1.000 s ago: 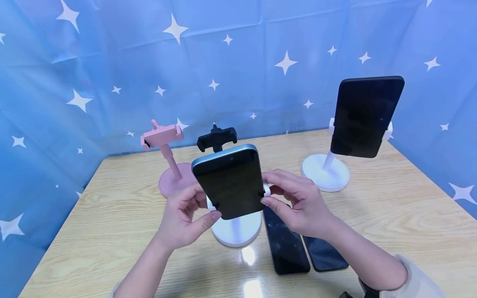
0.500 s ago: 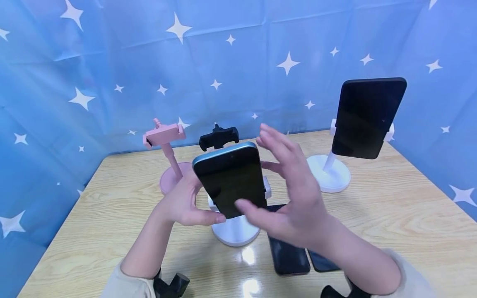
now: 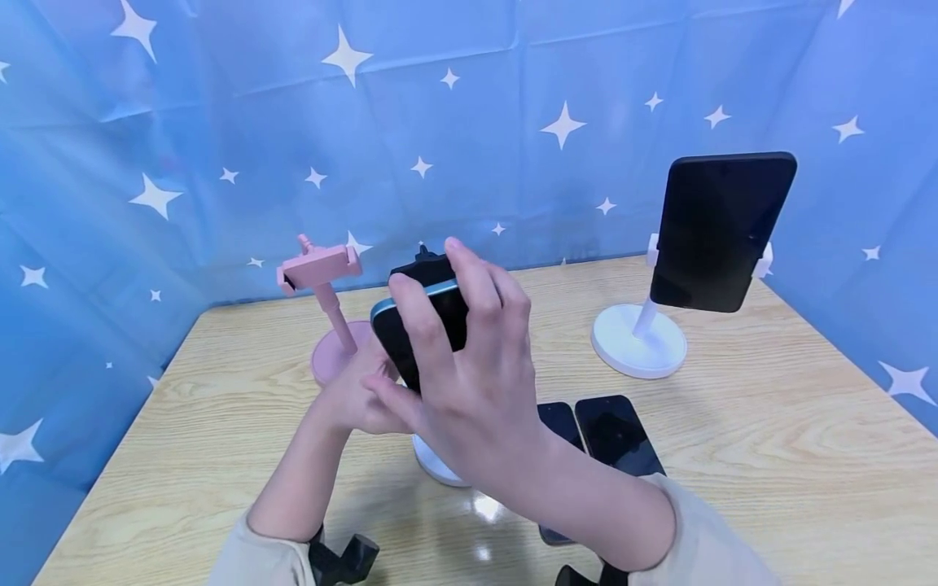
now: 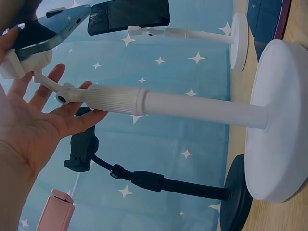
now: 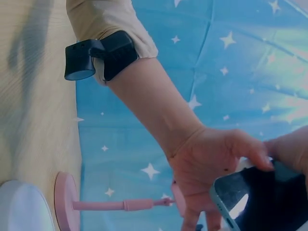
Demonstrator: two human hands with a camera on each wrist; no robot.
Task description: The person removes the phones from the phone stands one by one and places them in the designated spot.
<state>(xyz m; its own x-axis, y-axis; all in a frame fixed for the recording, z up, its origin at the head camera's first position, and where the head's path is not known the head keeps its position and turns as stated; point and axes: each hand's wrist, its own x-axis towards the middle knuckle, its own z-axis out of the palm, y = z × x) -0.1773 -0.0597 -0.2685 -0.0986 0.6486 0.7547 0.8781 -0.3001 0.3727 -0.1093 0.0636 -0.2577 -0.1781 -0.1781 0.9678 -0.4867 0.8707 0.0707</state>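
A smartphone [image 3: 399,346] with a pale blue edge sits in the clamp of a white phone stand [image 4: 207,108]. My right hand [image 3: 476,382] covers much of its screen, fingers reaching to the top edge and thumb at the left side; it grips the phone. My left hand [image 4: 41,122] is at the clamp, its fingers straight and spread about the stand's neck. In the right wrist view the left thumb [image 5: 257,156] touches the phone's edge. The head view hides the clamp and most of the white base [image 3: 432,464] behind my hands.
A pink phone stand [image 3: 333,309] and a black phone stand [image 4: 192,187] stand behind on the left. At right, another white stand [image 3: 645,338] holds a dark phone [image 3: 721,232]. Two phones, one of them a black phone [image 3: 615,431], lie flat on the wooden table [image 3: 769,423].
My right hand has left the right side of the clamp and moved left across the phone's screen. My left hand stays at the clamp's left side, its fingers shifted. The phone has turned slightly.
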